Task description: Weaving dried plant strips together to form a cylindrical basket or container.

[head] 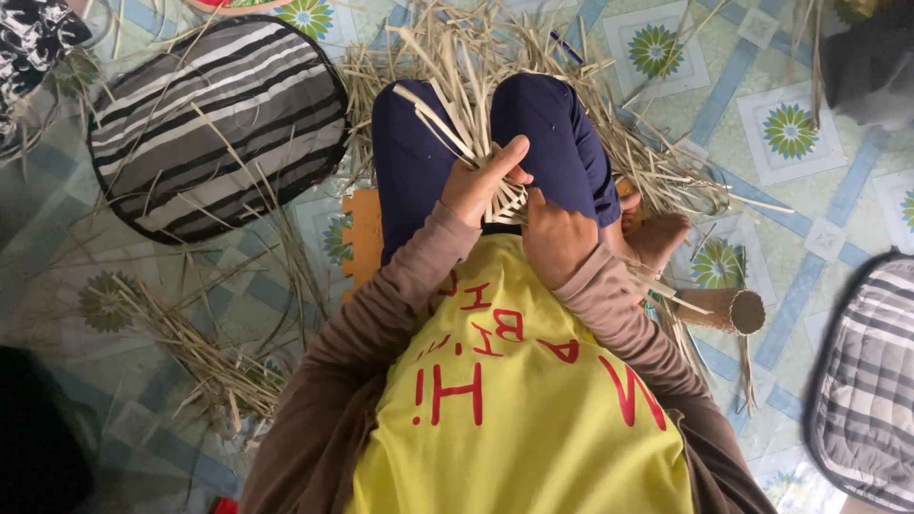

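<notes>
Fingers (514,157) of the left hand (481,181) are curled and clamped on a small woven piece of pale straw strips (509,200); the thumb extends upward along the loose strip ends (447,119). The right hand (557,233) is closed over the lower right edge of the same woven piece, knuckles facing the camera; its fingertips are hidden, so their exact contact cannot be told. The woven piece sits between the two hands, just above the yellow shirt (514,400) and in front of the knees in dark blue trousers (562,133). Brown sleeves (381,314) cover both forearms.

A cardboard tube (728,309) lies on the floor beside the right elbow. Loose straw (205,357) lies scattered to the left, and a larger pile (657,171) surrounds the knees. A round striped cushion (214,124) lies further left on the patterned tile floor (790,128). A second striped cushion (866,381) lies at the right edge.
</notes>
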